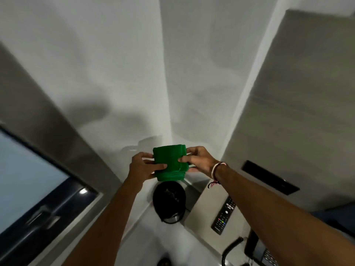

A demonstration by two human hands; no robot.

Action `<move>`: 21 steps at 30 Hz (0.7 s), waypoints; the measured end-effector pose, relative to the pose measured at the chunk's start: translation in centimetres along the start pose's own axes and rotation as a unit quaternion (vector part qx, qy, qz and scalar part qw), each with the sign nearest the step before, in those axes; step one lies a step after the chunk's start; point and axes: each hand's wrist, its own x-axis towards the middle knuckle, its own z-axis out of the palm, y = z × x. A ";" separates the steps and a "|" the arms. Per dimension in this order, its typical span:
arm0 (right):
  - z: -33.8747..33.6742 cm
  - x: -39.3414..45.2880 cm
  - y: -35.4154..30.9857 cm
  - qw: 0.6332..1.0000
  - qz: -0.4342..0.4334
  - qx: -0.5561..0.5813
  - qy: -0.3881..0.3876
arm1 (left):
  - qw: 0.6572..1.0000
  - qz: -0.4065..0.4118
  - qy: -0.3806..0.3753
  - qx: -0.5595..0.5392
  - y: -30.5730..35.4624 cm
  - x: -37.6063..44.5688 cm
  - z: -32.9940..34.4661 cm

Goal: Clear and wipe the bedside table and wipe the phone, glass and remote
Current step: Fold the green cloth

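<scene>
White corner walls behind, folded green cloth (170, 162) pinched between left hand (143, 167) and right hand (198, 160), raised over round black bin (169, 201), black remote (223, 215) on beige bench (203, 212) beside bin.

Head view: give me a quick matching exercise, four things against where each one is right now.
Things:
1. green cloth
2. remote
3. black bin
4. phone

Places:
A. on the floor, below the hands
B. lying flat on the bedside table
C. at the bottom right edge, coiled cord beside it
D. held folded between left hand and right hand

Pairs: 1-D, 2-B, 3-A, 4-C
</scene>
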 end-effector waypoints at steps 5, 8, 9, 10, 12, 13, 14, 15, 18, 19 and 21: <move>5.6 -1.2 -2.9 0.995 0.012 -0.046 -0.083 | 0.993 -0.065 0.020 -0.095 -0.7 -5.3 -7.5; 9.7 -1.7 -2.9 0.988 0.035 -0.040 -0.145 | 0.987 -0.087 0.014 -0.136 -2.6 -8.0 -12.2; 11.0 -1.9 -2.7 0.986 0.041 -0.036 -0.157 | 0.986 -0.091 0.015 -0.141 -3.3 -8.7 -13.4; 12.4 -2.2 -2.4 0.984 0.046 -0.031 -0.169 | 0.985 -0.093 0.023 -0.146 -4.1 -9.5 -14.7; 15.1 -2.6 -1.8 0.981 0.059 -0.029 -0.184 | 0.981 -0.095 0.053 -0.162 -5.6 -10.6 -16.6; 16.8 -2.7 -1.5 0.978 0.068 -0.031 -0.194 | 0.977 -0.096 0.076 -0.175 -6.4 -11.2 -17.7; 18.3 -2.8 -1.2 0.977 0.077 -0.025 -0.198 | 0.972 -0.098 0.099 -0.187 -7.1 -11.6 -18.5; 19.7 -2.9 -0.8 0.977 0.083 -0.013 -0.197 | 0.967 -0.099 0.123 -0.202 -7.7 -11.9 -19.2; 23.7 -2.8 0.3 0.980 0.091 0.025 -0.175 | 0.950 -0.085 0.194 -0.230 -9.0 -12.2 -21.0; 25.0 -2.6 0.6 0.981 0.093 0.037 -0.166 | 0.943 -0.079 0.215 -0.240 -9.4 -12.1 -21.7; 27.3 -1.9 1.2 0.983 0.095 0.067 -0.141 | 0.930 -0.074 0.255 -0.254 -9.9 -11.5 -22.8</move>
